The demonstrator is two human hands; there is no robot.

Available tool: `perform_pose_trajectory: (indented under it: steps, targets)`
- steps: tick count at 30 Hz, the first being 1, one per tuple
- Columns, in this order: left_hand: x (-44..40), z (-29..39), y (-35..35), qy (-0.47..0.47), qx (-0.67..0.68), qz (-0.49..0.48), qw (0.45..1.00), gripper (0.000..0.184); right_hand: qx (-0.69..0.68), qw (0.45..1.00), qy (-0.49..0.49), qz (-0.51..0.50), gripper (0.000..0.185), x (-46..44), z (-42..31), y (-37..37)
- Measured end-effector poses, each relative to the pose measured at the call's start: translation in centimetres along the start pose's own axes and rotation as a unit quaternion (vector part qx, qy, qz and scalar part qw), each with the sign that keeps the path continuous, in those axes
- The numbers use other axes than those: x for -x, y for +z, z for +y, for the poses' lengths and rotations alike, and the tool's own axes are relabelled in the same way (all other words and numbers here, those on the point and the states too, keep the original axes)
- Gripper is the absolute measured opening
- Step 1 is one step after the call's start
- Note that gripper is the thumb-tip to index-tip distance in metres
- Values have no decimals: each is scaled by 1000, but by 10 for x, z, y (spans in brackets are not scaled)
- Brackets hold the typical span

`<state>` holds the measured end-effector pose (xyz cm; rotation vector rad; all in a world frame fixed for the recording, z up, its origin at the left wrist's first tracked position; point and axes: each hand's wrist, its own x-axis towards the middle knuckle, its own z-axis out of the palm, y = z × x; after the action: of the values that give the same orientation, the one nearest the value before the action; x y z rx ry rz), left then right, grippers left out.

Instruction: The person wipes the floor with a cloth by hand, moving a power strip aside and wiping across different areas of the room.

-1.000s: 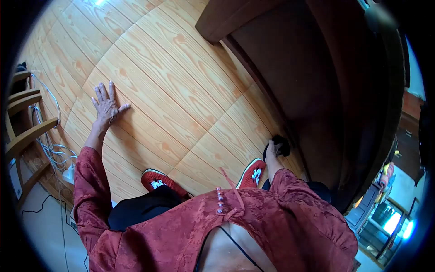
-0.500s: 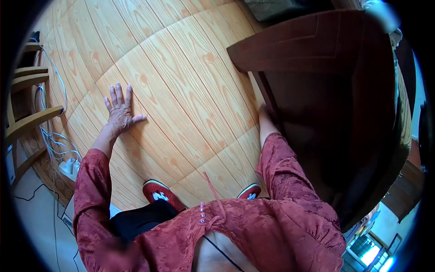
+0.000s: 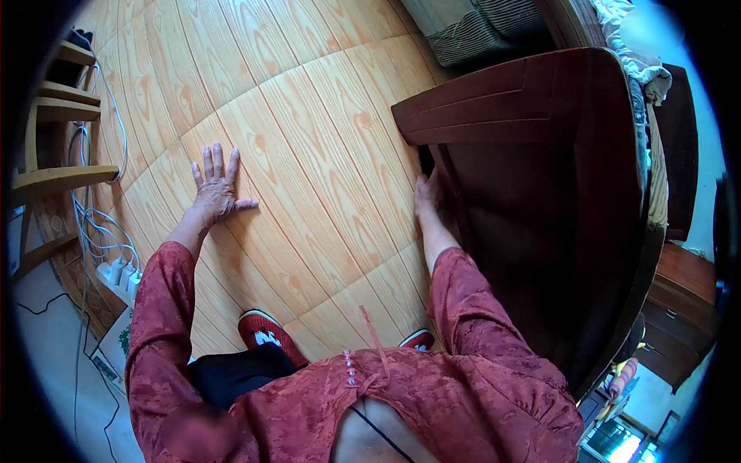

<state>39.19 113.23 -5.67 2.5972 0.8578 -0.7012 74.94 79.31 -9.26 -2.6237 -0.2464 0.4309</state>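
My left hand [image 3: 217,190] lies flat on the wood-patterned floor [image 3: 309,177], palm down with the fingers spread. Nothing is in it. My right hand [image 3: 427,194] is low beside the dark reddish-brown wooden bed frame [image 3: 494,96], near the inner end of its lower edge. Its fingers are partly hidden against the dark wood, and whether they grip anything does not show. A dark gap opens just above that hand. Both arms reach down in red patterned sleeves.
Wooden chair parts [image 3: 65,181] stand at the left, with white cables [image 3: 93,216] and a plugged-in power strip [image 3: 120,278] nearby. A striped grey bundle [image 3: 471,31] sits at the top right. Red shoes [image 3: 266,336] are below me.
My right hand has come out from behind the bed frame's edge and shows more now. The view has shifted slightly; my left hand stays flat on the floor.
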Motion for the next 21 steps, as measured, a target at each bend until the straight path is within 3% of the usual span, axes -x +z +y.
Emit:
perform_pose_trajectory:
  steps: [7, 10, 12, 13, 15, 17, 18, 21]
  targets:
    - [1, 0, 1, 0, 1, 2, 1000, 129, 136, 979, 122, 94, 68, 62, -6, -19]
    - [1, 1, -3, -1, 5, -5, 1000, 129, 196, 971, 85, 106, 61, 50, -53, 12]
    - [1, 1, -4, -1, 4, -9, 1000, 129, 207, 972, -27, 106, 50, 62, -91, 37]
    - [1, 2, -5, -3, 3, -10, 1000, 129, 214, 962, -29, 166, 51, 66, -104, 55]
    - [1, 3, -5, -6, 1, -12, 1000, 129, 197, 965, -56, 164, 52, 76, -120, 65]
    - [0, 2, -6, -7, 1, -14, 1000, 129, 150, 980, -102, 87, 52, 86, -132, 62]
    - [0, 2, -5, -8, 2, -16, 1000, 129, 158, 965, -180, 105, 51, 92, -132, 68]
    - [-1, 2, -5, -9, 2, -16, 1000, 130, 131, 928, -350, -11, 57, 108, -149, 74]
